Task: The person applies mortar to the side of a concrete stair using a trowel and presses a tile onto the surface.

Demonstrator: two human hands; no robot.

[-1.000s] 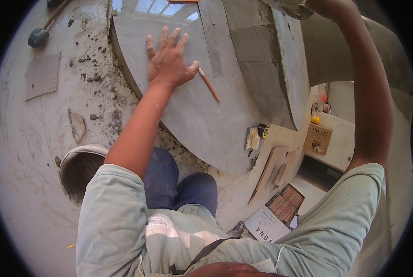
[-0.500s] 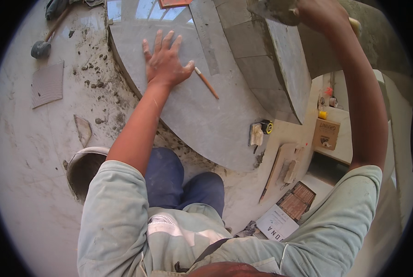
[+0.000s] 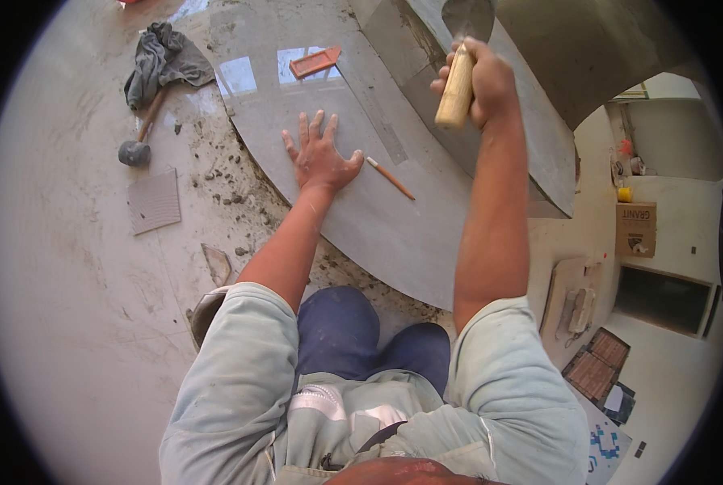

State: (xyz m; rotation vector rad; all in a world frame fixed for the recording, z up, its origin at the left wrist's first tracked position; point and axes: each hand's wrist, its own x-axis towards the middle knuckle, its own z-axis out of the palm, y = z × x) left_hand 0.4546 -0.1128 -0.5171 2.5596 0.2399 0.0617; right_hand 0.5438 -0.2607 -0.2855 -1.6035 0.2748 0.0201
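Note:
My left hand [image 3: 323, 158] lies palm down with fingers spread on a large grey slab [image 3: 402, 250] with a curved edge. Just to its right rests an orange-brown pencil [image 3: 392, 179] with a white end. Further up the slab sits a square with an orange handle [image 3: 316, 61] and a flat grey metal blade. My right hand [image 3: 491, 85] is closed round the wooden handle of a trowel [image 3: 457, 87]. The trowel's rounded blade points away from me, over the stepped grey tile structure at the top; whether it touches there I cannot tell.
Crumbs of mortar [image 3: 232, 194] run along the slab's left edge. Further left are a mallet [image 3: 135, 153], a dark cloth [image 3: 163, 65], a ridged tile piece [image 3: 155, 202] and a partly hidden bucket [image 3: 204, 317]. On the right are a wooden float [image 3: 578, 309] and a cardboard box [image 3: 636, 229].
My right hand has brought the trowel lower and to the left in view, its handle now plainly visible. The view has shifted, showing more at the top. My left hand stays flat on the slab.

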